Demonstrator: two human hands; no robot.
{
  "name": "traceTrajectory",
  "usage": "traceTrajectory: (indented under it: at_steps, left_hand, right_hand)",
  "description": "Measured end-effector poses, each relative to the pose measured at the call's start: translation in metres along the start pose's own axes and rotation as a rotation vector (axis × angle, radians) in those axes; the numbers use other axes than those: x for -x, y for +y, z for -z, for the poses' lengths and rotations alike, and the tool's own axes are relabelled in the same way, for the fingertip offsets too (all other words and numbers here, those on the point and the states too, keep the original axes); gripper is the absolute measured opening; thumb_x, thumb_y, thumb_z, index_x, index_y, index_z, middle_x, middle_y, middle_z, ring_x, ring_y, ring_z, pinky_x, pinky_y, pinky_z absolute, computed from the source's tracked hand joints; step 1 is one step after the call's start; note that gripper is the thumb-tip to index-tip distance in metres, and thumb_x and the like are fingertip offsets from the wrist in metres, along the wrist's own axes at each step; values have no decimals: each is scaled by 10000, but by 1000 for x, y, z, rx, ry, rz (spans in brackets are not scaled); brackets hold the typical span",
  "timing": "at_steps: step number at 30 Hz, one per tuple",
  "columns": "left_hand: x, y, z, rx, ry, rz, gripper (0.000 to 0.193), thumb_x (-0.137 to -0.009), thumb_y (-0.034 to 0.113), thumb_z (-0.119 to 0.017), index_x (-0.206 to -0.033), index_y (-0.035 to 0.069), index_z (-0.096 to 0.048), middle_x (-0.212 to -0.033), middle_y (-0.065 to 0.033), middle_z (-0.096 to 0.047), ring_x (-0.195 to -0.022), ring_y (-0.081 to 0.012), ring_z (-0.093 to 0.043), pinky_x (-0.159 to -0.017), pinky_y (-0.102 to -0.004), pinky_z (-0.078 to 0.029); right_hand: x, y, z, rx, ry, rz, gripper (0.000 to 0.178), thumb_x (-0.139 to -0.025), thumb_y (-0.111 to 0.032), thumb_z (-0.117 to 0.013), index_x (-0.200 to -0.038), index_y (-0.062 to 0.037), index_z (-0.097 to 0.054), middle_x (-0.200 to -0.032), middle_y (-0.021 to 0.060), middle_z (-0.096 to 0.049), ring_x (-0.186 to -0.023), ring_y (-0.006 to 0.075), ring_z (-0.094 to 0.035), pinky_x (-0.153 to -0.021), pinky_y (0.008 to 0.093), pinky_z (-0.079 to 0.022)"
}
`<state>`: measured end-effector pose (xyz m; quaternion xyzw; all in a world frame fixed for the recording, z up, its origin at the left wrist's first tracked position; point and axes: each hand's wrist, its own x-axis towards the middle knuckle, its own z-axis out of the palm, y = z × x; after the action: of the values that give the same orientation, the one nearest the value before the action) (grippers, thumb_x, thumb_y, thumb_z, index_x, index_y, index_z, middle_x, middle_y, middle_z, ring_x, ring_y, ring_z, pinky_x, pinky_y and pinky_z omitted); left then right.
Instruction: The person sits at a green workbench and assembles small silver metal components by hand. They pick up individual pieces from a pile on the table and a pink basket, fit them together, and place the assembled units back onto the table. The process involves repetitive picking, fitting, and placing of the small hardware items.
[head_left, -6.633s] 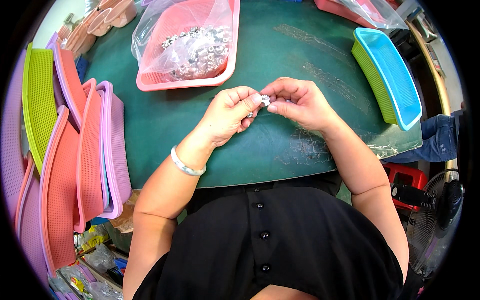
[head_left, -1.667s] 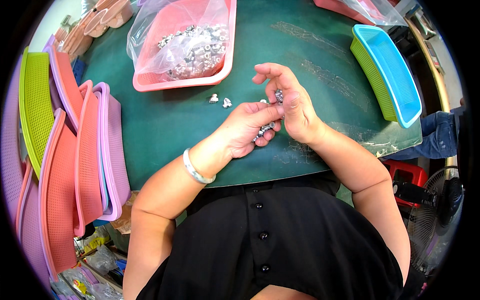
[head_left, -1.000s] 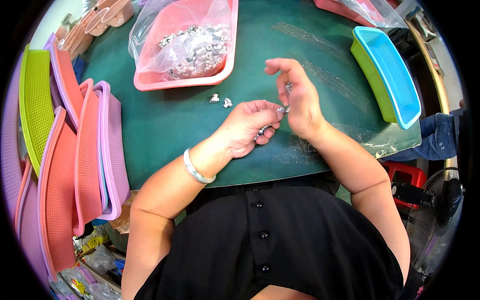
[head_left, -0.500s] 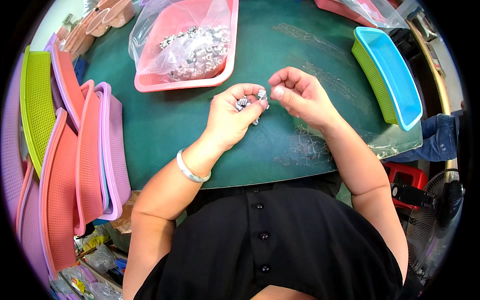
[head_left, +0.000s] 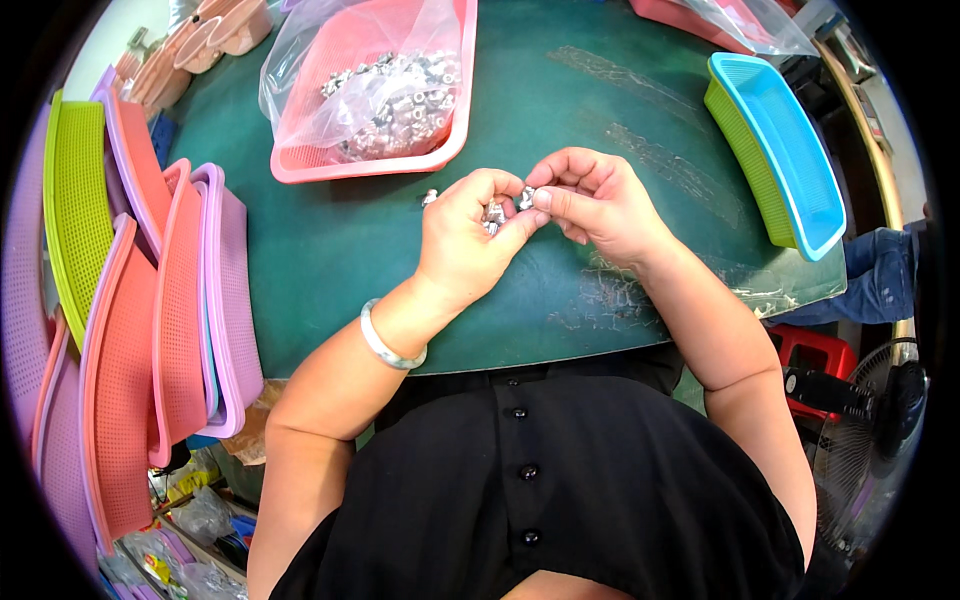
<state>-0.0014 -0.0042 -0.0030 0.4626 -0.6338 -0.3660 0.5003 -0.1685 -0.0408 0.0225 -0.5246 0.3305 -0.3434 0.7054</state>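
Several small silvery metal parts (head_left: pixel 493 214) lie in the curled fingers of my left hand (head_left: pixel 462 238), which wears a pale bangle. At its fingertips, one more small metal part (head_left: pixel 527 197) is pinched, and the thumb and forefinger of my right hand (head_left: pixel 600 208) grip it too. The two hands meet over the green tabletop (head_left: pixel 330 270). A single loose metal part (head_left: pixel 430 197) rests on the table just left of my left hand. Beyond the hands, a pink basket (head_left: pixel 370 172) holds a clear plastic bag (head_left: pixel 290 75) with many like parts inside.
Stacked purple, orange and green baskets (head_left: pixel 130 380) line the left side. A blue and green basket (head_left: pixel 775 150) stands at the right edge. Behind it is part of another person's jeans (head_left: pixel 880 280). A fan (head_left: pixel 880 410) and a red stool (head_left: pixel 815 360) are at lower right.
My right hand has moved left, and its fingertips now touch the small metal part at my left fingertips. The loose part beside my left hand shows more clearly.
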Motion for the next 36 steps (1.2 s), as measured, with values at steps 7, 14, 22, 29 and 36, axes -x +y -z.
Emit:
traceTrajectory:
  at_steps: [7,14,22,29,36]
  left_hand:
    - [-5,9,9,487,-131,427,124,-816,111,-631,-888,17,-591,-649,1,-542,-499,-37,-466,-407,-151,-347]
    - [-3,8,10,631,-156,492,179,-842,188,-607,-902,19,-613,-634,1,-539,-477,-31,-447,-391,-150,-329]
    - [-5,8,11,665,-158,538,181,-880,203,-549,-896,27,-587,-626,-6,-514,-458,-44,-421,-365,-151,-290]
    - [-7,9,14,781,-184,602,196,-888,206,-526,-938,22,-571,-666,-5,-517,-466,-42,-419,-364,-149,-290]
    - [-10,6,20,973,-233,679,249,-907,221,-471,-971,-7,-548,-676,-3,-493,-478,-42,-396,-378,-152,-305]
  right_hand:
    - [-1,7,2,318,70,325,122,-805,-31,-594,-921,1,-614,-794,8,-592,-691,57,-521,-627,190,-427]
    - [-2,12,1,326,86,455,236,-796,-6,-597,-1031,-10,-586,-882,38,-604,-723,61,-523,-661,202,-445]
    - [-2,12,1,351,56,478,323,-790,5,-603,-1108,-17,-547,-899,41,-610,-704,57,-520,-653,198,-445]
    - [0,7,0,315,39,477,343,-793,19,-580,-1130,-18,-531,-929,46,-601,-709,51,-506,-656,197,-436]
    - [-4,8,9,565,80,305,270,-770,-27,-603,-1036,-9,-558,-904,69,-577,-716,94,-519,-662,216,-436]
